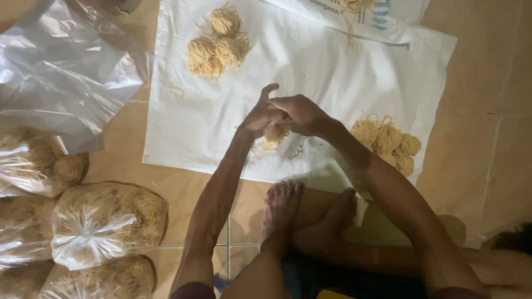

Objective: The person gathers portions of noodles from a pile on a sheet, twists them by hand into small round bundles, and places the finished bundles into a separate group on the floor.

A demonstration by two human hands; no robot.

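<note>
My left hand (259, 115) and my right hand (300, 113) meet over the middle of a white sack sheet (332, 72) spread on the floor. Both close around one small bundle of pale yellow noodle strands (272, 134), which hangs below the fingers with loose strands trailing. A pile of rolled noodle nests (217, 44) lies at the sheet's far left. Another pile of nests (388, 141) sits at the sheet's near right, beside my right forearm.
Several tied clear bags full of noodles (105, 221) lie on the tiled floor at the left. Empty clear plastic bags (61, 72) lie beyond them. My bare feet (302, 213) rest at the sheet's near edge. A printed sack (360, 11) holds more strands at the top.
</note>
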